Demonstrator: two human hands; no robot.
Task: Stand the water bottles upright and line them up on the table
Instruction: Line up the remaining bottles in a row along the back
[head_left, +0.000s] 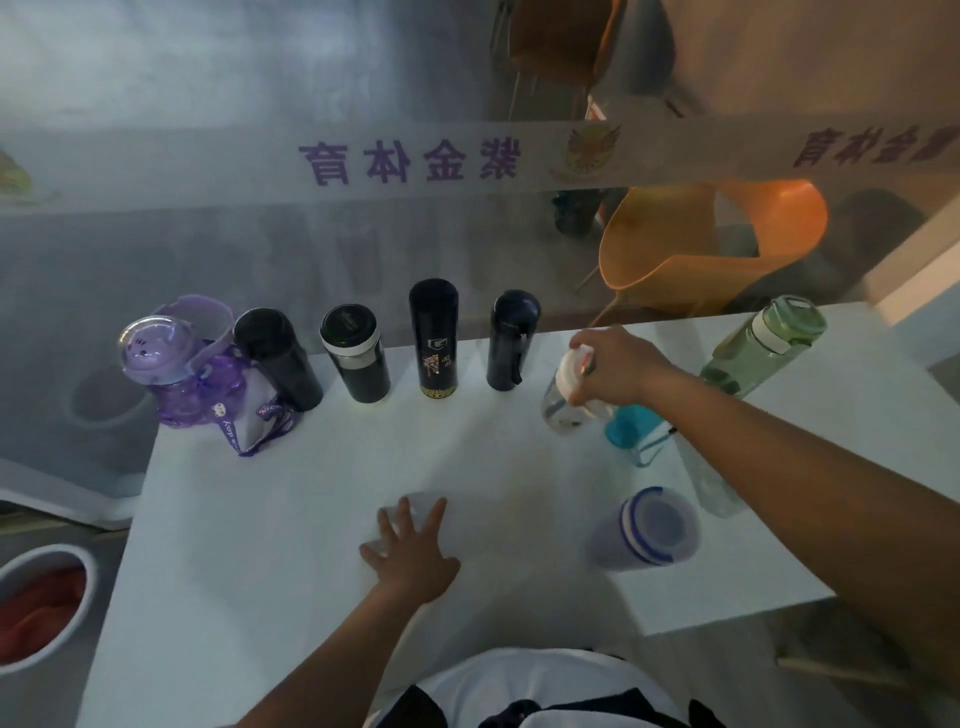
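Along the far edge of the white table (311, 519) several bottles stand upright in a row: a purple bottle (171, 374) with a strap, a dark flask (278, 358), a black-and-steel flask (356, 361), a tall black flask (435, 338) and a navy flask (511, 340). My right hand (618, 366) is shut on a clear bottle with a white cap (563, 389), held tilted just right of the row. My left hand (410, 551) lies flat on the table, fingers spread. A teal-capped bottle (634, 431), a green bottle (758, 348) and a blue-ringed frosted bottle (644, 527) are at the right.
A glass wall with a lettered band runs right behind the table. Orange chairs (711, 234) show through it. A white bin (36, 603) with red contents stands on the floor at the lower left. A clear bottle lies partly hidden under my right forearm.
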